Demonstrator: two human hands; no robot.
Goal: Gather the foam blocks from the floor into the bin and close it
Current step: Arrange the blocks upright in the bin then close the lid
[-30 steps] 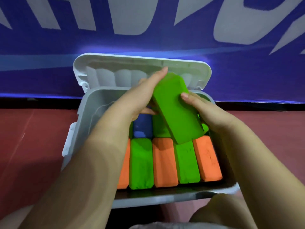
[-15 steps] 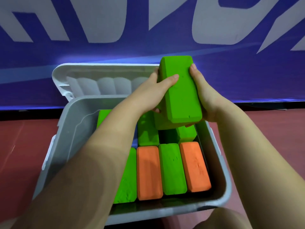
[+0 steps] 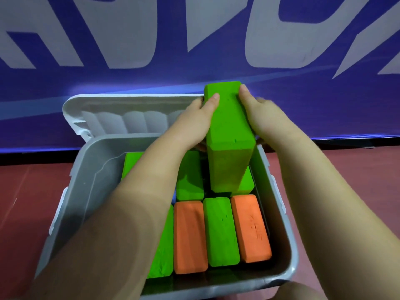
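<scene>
Left hand [image 3: 195,121] and right hand [image 3: 262,118] both clasp one green foam block [image 3: 228,131], thumbs on its top face, fingers wrapped round its long sides. The block is tilted, far end up, near end dipping into the back right of the bin [image 3: 71,204]; whether that end touches the blocks below, can't tell.

Bin is grey plastic, rectangular with rounded corners and a smooth wall. In it, the front row lies flat side by side: a green block partly hidden under the left forearm [image 3: 162,256], an orange block [image 3: 189,237], a green block [image 3: 220,231], an orange block [image 3: 251,228] nearest the bin's right wall. Behind that row are more green blocks: one at back left [image 3: 131,164], one mid [image 3: 189,178], one at right under the held block [image 3: 245,184]. All are matte brick shapes with soft edges; some show small nicks and scratches.

White lid [image 3: 121,114] stands open behind the bin's back rim, its ribbed inside facing the camera. White latches sit on the bin's left [image 3: 57,213] and right sides.

Bin rests on a dull red floor [image 3: 26,191]. Behind the bin is a blue wall banner with big white letters [image 3: 270,33], with a black strip at its base.
</scene>
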